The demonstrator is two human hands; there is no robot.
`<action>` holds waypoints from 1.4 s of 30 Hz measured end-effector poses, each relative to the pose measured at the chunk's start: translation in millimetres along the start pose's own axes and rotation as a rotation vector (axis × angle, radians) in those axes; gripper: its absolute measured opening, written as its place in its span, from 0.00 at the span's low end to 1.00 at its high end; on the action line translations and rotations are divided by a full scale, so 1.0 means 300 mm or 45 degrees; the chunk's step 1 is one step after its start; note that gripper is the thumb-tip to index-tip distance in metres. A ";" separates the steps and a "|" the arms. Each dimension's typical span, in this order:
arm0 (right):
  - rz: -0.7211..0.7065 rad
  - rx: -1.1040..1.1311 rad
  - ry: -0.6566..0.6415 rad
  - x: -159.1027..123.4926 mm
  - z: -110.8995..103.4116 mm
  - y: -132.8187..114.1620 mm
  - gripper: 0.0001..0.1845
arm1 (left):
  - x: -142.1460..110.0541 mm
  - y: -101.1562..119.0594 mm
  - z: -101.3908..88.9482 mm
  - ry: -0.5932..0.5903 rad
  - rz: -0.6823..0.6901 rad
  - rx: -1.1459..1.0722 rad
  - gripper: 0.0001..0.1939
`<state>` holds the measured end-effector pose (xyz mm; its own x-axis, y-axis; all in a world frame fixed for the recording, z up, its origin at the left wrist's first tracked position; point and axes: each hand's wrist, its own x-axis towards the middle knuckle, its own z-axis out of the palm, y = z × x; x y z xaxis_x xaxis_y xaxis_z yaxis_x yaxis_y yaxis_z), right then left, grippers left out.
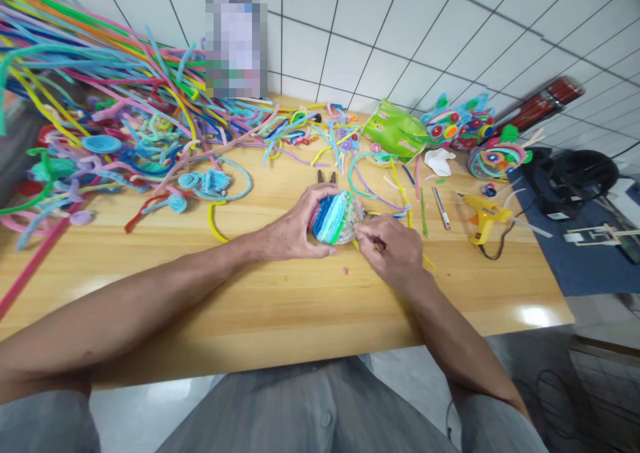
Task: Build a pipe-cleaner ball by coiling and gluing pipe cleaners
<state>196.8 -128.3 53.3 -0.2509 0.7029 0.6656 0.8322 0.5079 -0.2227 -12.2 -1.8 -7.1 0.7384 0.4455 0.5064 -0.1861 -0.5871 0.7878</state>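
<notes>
My left hand [303, 229] grips a round ball [331, 219] from its left side, just above the table. Stripes of blue, light blue and green pipe cleaner cover part of the ball, while its right side looks pale and speckled. My right hand [391, 247] is closed at the ball's right edge, fingers pinched together; what they hold, if anything, is too small to make out. Behind the ball, two dark tips of a tool [327, 177] stick out past my left hand. A yellow pipe cleaner [216, 221] lies to the left.
Pipe cleaners [150, 106] in many colours heap at the left. A green packet [395, 133], a decorated animal-like figure [495, 159], a white tissue [439, 162], a pen [442, 209] and a yellow glue gun [483, 218] lie to the right. A tiled wall [380, 33] rises behind.
</notes>
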 end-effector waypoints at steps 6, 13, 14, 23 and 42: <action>0.019 0.036 0.005 -0.004 0.002 0.008 0.13 | 0.011 0.004 -0.012 0.003 0.036 0.012 0.46; 0.029 0.077 0.008 -0.005 0.004 0.012 0.14 | 0.016 0.025 -0.017 0.004 -0.015 -0.011 0.42; 0.033 0.084 0.010 -0.005 0.005 0.012 0.14 | 0.017 0.027 -0.018 0.005 -0.032 -0.014 0.40; 0.044 0.119 0.086 -0.007 0.038 0.029 0.09 | 0.027 0.053 -0.020 0.062 -0.165 -0.008 0.35; 0.066 0.114 0.146 -0.014 0.068 0.054 0.09 | 0.037 0.071 -0.007 0.080 -0.338 -0.062 0.32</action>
<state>201.3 -112.8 32.5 -0.1463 0.6701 0.7277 0.7940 0.5183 -0.3177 -9.5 -7.9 16.1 0.7239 0.6215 0.2994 -0.0235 -0.4116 0.9111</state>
